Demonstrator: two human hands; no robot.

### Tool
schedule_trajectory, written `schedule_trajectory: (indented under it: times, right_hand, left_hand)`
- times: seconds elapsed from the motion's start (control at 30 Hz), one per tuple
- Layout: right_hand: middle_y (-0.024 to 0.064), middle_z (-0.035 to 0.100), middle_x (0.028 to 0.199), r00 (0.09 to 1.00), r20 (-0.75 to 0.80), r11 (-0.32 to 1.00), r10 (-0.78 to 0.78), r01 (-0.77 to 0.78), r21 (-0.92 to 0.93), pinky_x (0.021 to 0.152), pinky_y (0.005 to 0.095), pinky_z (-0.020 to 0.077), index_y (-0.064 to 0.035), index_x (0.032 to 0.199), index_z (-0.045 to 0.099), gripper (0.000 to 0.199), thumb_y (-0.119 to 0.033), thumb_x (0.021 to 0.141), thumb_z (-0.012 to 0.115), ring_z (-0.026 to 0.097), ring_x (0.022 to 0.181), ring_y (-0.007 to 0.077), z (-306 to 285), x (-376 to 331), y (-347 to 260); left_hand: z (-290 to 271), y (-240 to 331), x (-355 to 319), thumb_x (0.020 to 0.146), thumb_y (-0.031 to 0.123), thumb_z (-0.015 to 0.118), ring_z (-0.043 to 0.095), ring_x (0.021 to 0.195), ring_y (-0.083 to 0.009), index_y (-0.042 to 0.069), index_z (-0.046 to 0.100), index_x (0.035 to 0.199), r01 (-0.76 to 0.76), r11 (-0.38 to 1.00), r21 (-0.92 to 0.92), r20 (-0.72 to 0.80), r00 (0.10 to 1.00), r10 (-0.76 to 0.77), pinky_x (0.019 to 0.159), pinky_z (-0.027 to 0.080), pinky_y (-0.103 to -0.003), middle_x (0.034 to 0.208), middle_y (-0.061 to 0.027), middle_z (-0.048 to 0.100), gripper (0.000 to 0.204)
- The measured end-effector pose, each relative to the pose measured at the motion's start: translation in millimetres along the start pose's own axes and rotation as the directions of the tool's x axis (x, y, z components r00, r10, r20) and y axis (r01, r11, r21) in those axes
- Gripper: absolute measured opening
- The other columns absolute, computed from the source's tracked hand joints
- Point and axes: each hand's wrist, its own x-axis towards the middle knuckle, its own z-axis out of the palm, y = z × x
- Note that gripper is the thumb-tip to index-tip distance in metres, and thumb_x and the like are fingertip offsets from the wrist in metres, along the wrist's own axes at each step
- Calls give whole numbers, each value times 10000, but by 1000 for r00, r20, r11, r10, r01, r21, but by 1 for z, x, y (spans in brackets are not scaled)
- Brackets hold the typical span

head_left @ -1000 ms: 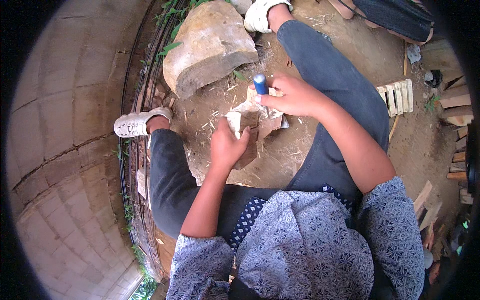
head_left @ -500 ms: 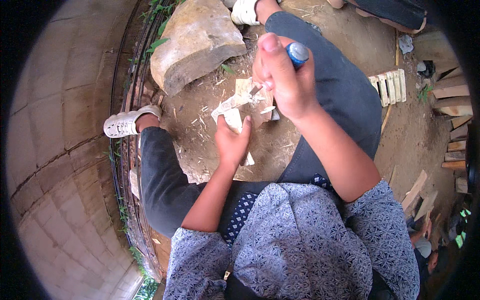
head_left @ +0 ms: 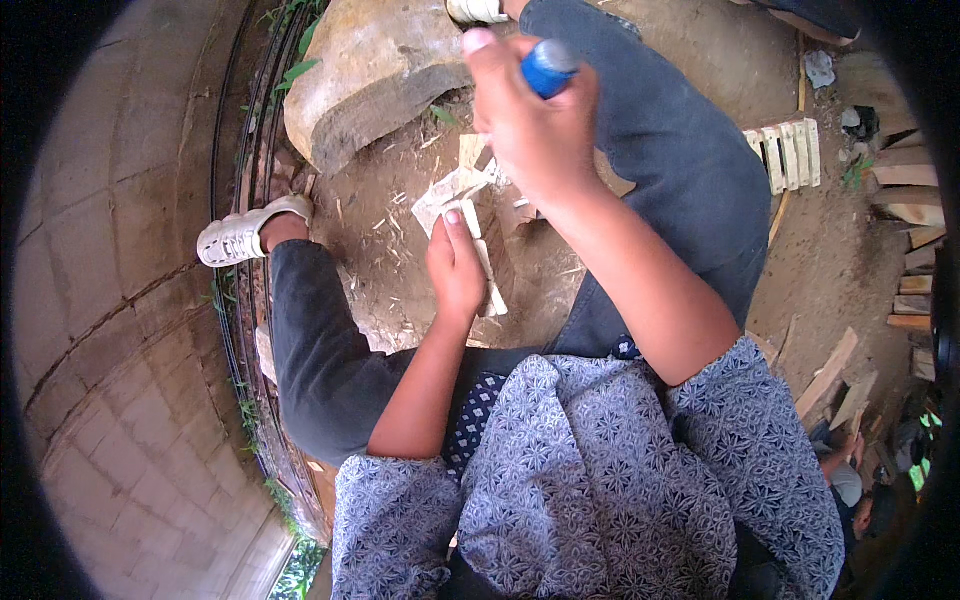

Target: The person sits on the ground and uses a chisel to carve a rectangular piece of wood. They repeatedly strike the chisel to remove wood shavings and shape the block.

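My right hand (head_left: 535,125) is closed round a chisel (head_left: 549,70) with a blue handle, its rounded end pointing up. The hand hides most of the shaft. Lower and to the left, my left hand (head_left: 458,270) grips a pale wooden piece (head_left: 488,270) with notched edges, thumb lying along its top. Just beyond that hand, another pale wooden piece (head_left: 440,192) lies on a wooden block, close to the chisel's hidden tip. Shavings are scattered around on the dirt.
A big stone (head_left: 370,80) stands ahead on the left. A slatted row of pale wooden pieces (head_left: 785,155) lies beyond my right leg. Stacked wood (head_left: 910,210) and loose offcuts (head_left: 828,375) are at the right. A curved wall (head_left: 120,280) rises at the left.
My left hand has drawn the wooden piece back and tilted it, with its thumb now along it. My right hand with the chisel has moved up and left.
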Motion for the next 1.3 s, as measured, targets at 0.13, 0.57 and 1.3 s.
schedule_trajectory:
  times: [0.13,0.57,1.3]
  right_hand:
    - [-8,467,490,999,9,970,38,-35,-242,469,320,363,-48,569,513,430,-245,914,677,464,485,79,-12,-23,97]
    - [17,509,483,998,59,961,-30,45,-274,470,335,385,-38,579,527,402,-234,900,668,500,466,101,-9,-12,78]
    - [-27,490,494,989,144,999,18,-24,36,440,279,362,-95,584,506,379,-204,914,659,453,432,75,-6,14,28]
  left_hand:
    - [1,-3,2,1087,387,297,586,867,-203,-34,611,1052,22,1000,17,9,1000,-22,814,465,-360,926,-132,648,526]
    - [1,1,3,1087,393,309,570,873,-164,-35,604,1056,40,998,-45,28,999,-39,815,464,-334,948,-111,646,521]
    - [-2,-12,2,1088,402,306,586,906,-167,-32,602,1105,32,999,-22,27,999,-31,845,469,-334,996,-111,659,525]
